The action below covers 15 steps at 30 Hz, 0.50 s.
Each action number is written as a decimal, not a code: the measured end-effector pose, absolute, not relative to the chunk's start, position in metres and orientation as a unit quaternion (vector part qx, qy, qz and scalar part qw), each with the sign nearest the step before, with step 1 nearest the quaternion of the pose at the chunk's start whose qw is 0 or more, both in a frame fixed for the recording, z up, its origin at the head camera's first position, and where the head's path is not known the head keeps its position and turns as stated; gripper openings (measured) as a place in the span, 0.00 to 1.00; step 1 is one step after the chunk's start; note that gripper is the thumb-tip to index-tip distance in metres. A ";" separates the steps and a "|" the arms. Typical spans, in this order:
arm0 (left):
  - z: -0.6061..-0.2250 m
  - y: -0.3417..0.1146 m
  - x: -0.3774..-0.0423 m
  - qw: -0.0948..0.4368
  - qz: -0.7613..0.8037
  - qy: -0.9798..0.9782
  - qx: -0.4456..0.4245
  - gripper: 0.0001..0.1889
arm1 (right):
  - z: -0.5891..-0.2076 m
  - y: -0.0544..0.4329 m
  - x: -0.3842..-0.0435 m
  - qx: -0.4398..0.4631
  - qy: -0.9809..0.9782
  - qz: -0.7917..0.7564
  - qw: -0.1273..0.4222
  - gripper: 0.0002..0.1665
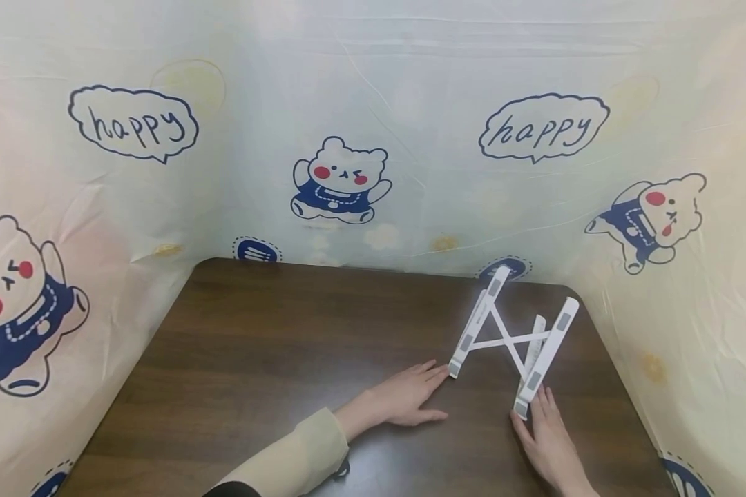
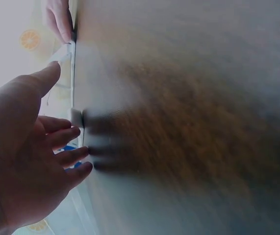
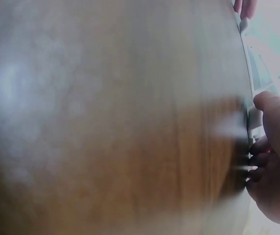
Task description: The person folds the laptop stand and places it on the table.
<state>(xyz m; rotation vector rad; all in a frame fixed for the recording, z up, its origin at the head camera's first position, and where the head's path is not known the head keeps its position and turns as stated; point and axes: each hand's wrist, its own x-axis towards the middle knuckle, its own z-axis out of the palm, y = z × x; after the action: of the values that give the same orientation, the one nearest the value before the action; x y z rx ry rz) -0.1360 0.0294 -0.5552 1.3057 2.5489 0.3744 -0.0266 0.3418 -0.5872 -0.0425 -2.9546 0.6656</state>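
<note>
A white folding laptop stand point(image 1: 507, 340) stands spread on the brown table, its crossed bars joining two side rails with grey pads. My left hand point(image 1: 410, 395) lies low over the tabletop, fingers straight, fingertips right at the near end of the left rail. In the left wrist view, the left hand's fingers point(image 2: 71, 156) are spread beside the grey-white rail end point(image 2: 76, 117). At the near end of the right rail, my right hand point(image 1: 550, 442) holds it between thumb and fingers. The right wrist view shows the thumb point(image 3: 267, 100) on one side of that rail end point(image 3: 255, 117).
The wooden table point(image 1: 273, 324) reaches back to a pale cloth backdrop point(image 1: 423, 103) printed with bears and "happy" bubbles. This cloth also hangs along the left and right sides. The stand occupies the table's right part, near its back right corner.
</note>
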 end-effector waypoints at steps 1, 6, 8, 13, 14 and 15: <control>-0.555 0.028 -0.135 0.127 0.128 0.875 0.449 0.45 | -0.587 0.341 -0.026 -0.013 -0.974 0.219 0.056 0.41; -0.553 0.022 -0.131 0.131 0.122 0.877 0.447 0.45 | -0.586 0.338 -0.026 -0.006 -0.974 0.219 0.057 0.40; -0.551 0.020 -0.128 0.133 0.117 0.878 0.446 0.44 | -0.586 0.337 -0.026 0.000 -0.973 0.220 0.062 0.40; -0.546 0.013 -0.124 0.129 0.104 0.879 0.446 0.44 | -0.587 0.333 -0.025 0.015 -0.973 0.217 0.073 0.39; -0.545 0.011 -0.123 0.128 0.104 0.879 0.447 0.44 | -0.588 0.332 -0.025 0.017 -0.973 0.216 0.075 0.39; -0.544 0.010 -0.123 0.127 0.103 0.879 0.448 0.44 | -0.588 0.331 -0.025 0.019 -0.974 0.214 0.077 0.38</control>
<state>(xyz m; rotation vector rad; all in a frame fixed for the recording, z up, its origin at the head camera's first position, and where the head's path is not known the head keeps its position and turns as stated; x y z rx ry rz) -0.1229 0.0095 -0.5445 1.3043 2.5585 0.3006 -0.0245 0.3314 -0.5876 0.0557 -2.9185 0.6404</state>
